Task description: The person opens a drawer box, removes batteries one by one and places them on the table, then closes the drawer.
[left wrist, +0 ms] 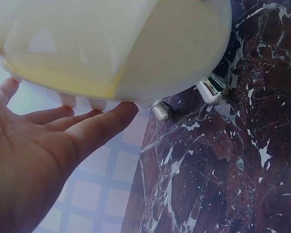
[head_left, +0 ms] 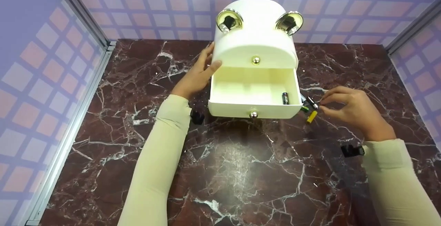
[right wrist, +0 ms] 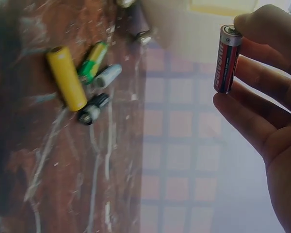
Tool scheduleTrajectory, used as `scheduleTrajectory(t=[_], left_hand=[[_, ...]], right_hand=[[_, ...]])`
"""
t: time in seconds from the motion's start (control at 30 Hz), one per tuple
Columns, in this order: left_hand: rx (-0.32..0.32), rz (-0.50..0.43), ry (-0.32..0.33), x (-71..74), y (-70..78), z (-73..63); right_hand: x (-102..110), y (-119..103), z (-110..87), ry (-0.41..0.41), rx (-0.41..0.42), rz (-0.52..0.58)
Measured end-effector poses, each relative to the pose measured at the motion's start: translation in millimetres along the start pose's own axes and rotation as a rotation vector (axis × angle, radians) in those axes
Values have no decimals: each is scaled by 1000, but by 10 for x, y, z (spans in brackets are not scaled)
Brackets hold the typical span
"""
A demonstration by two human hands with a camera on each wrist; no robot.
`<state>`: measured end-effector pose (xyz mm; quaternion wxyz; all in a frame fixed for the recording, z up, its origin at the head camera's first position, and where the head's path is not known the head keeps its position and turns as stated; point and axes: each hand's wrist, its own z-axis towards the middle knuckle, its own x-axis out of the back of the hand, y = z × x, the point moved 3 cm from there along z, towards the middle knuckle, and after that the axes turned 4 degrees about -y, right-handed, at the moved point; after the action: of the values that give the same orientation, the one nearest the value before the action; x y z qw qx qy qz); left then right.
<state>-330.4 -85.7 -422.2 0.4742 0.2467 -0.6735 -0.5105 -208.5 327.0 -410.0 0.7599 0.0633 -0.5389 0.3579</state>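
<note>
A white drawer box (head_left: 256, 34) with two gold, eye-like domes stands on the table. Its lower drawer (head_left: 231, 109) is pulled out, and a dark battery (head_left: 285, 98) lies in the drawer's right front corner. My left hand (head_left: 198, 71) rests against the box's left side, fingers mostly extended. To the drawer's right, my right hand (head_left: 356, 110) pinches a red-and-black battery (right wrist: 227, 60) between thumb and fingers; the hand hides it in the head view. Beside that hand lie a yellow battery (head_left: 311, 116), a green one (head_left: 305, 109), a light one (head_left: 303, 97) and a black one (head_left: 312, 102).
The dark red marbled table (head_left: 241, 171) extends around the box. Tiled panels (head_left: 48, 57) enclose it at the back and sides, with a metal rail (head_left: 74, 133) along the left edge. Small silver feet (left wrist: 213, 90) hold the box off the table.
</note>
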Motion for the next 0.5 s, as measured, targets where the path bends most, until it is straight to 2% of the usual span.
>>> scheduleTrajectory(t=[0.17, 0.5], left_hand=[[21, -30, -6, 2, 15, -4], [47, -8, -14, 5, 91, -43]], right_hand=[[-72, 48, -98, -30, -40, 5], [-269, 140, -267, -68, -45, -32]])
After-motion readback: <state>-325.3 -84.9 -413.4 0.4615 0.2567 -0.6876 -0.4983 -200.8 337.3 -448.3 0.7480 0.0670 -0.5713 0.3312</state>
